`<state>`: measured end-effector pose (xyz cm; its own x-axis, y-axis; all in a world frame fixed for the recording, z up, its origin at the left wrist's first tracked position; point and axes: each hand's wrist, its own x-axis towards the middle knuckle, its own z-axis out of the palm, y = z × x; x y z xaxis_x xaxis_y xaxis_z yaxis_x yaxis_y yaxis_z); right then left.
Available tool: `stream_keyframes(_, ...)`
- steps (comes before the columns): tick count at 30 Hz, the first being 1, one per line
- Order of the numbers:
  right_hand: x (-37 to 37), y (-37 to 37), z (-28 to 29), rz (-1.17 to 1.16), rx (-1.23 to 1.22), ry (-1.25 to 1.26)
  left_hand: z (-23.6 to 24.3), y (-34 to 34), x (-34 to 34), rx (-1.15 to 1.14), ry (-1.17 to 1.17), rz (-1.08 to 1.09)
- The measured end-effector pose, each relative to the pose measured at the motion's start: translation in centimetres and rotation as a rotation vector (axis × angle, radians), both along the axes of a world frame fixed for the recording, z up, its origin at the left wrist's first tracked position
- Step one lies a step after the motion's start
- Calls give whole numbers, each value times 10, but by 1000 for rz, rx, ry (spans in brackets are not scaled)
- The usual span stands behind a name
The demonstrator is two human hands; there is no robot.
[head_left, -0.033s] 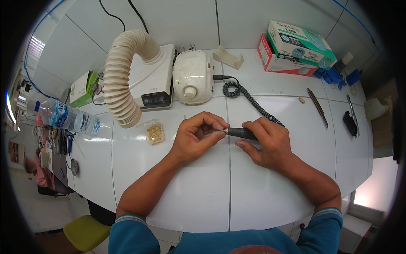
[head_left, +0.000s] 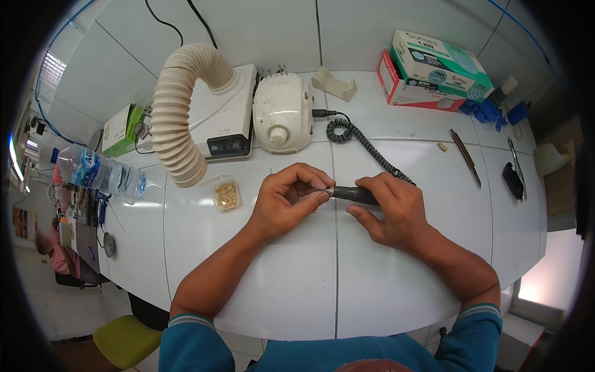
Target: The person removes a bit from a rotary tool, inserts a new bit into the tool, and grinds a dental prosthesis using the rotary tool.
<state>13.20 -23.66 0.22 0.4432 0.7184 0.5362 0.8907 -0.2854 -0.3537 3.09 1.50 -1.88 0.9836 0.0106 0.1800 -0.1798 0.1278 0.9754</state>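
A dark rotary handpiece (head_left: 354,194) lies level between my two hands above the white table. My right hand (head_left: 396,208) grips its thicker body, fingers over the top and thumb below. At the metal front end, the thumb and forefinger of my left hand (head_left: 282,201) pinch together. Any small piece inside that pinch is hidden. A coiled black cord (head_left: 379,160) runs from behind my right hand to the rounded white control unit (head_left: 283,115). Left of my left hand sits a small clear box (head_left: 227,195) of yellowish tooth-like pieces.
A ribbed suction hose (head_left: 173,118) arches from a white box-shaped machine (head_left: 229,127). A water bottle (head_left: 102,172) lies at the left. Stacked cartons (head_left: 434,68) stand at the back right, near a brown pen-like tool (head_left: 465,158) and metal tweezers (head_left: 517,167). An empty cradle (head_left: 334,84) sits behind.
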Motion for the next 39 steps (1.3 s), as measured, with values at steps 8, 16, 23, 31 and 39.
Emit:
stream_keyframes(8,3,-1,0,9,25,-33,2,1,0,33,-8,-5)
stream_keyframes(16,-2,1,2,-18,-18,-45,-1,0,1,25,-52,3)
stream_keyframes(23,-1,0,1,13,2,-13,-1,-2,2,23,-57,32)
stream_keyframes(31,-2,-3,2,19,-19,15,-2,-1,2,38,-46,33)
stream_keyframes(39,-3,-4,3,32,-21,61,1,-2,2,26,-25,27)
